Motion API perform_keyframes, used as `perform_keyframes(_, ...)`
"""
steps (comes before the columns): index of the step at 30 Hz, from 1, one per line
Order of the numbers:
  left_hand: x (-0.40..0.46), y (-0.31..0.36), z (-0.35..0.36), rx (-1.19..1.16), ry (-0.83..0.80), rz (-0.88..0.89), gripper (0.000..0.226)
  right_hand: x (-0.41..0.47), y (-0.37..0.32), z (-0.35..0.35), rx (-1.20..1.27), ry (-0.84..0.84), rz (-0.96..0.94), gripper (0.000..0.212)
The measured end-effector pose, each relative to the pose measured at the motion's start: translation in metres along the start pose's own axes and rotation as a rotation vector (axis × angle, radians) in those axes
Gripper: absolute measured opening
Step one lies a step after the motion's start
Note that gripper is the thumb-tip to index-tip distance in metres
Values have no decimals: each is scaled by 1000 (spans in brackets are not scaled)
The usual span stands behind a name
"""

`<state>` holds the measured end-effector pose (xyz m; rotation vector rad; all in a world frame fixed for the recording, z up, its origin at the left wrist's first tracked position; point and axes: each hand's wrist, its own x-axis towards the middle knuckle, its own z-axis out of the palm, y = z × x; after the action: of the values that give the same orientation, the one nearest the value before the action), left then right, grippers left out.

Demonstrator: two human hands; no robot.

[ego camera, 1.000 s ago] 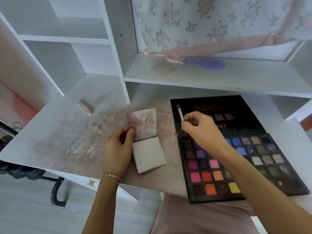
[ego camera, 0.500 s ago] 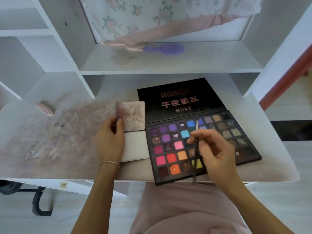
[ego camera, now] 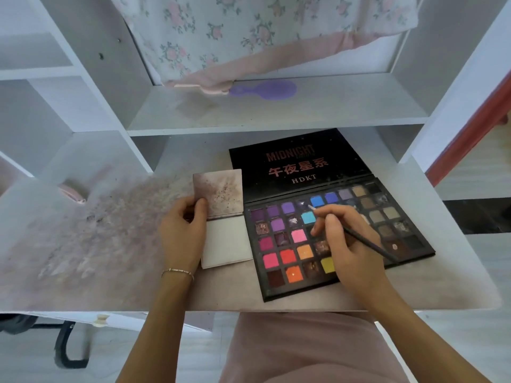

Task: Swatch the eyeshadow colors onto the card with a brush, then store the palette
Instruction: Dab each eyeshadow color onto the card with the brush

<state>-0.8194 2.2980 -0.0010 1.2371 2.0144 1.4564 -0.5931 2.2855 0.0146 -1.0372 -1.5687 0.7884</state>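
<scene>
Colour pick-up is judged in hand. The brush (ego camera: 356,235) is pinched in the right hand (ego camera: 348,244), tip over the upper pans of the palette (ego camera: 276,275), frame centre. The card (ego camera: 225,241), just left, is gripped by the left hand (ego camera: 182,233). Next, a loaded tip must be carried to the card.

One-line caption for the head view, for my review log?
Right hand dips brush tip near the palette's blue pans while left hand holds the swatch card on the desk.

An open black eyeshadow palette (ego camera: 331,230) (lid flat, pans bright to muted) lies centre-right. A thin dark brush (ego camera: 362,240) slants over its pans. Just left lies the card (ego camera: 221,219), its upper half smudged.
</scene>
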Motion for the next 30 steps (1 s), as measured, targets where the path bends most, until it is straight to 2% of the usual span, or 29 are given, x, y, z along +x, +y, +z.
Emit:
perform_keyframes(5,3,-7,-10,34,-36,56,16,23,-2,20,160,-111,192,19)
perform_keyframes(10,3,-9,-9,-44,16,56,16,47,-1,37,130,-194,203,17)
perform_keyframes(16,5,-11,-8,20,-2,63,16,53,7,41,28,-251,236,22)
perform_keyframes(21,6,-9,-8,108,-8,60,23,51,8,42,45,-247,234,19)
perform_keyframes(30,6,-9,-7,83,13,-12,16,51,13,44,25,-219,209,16)
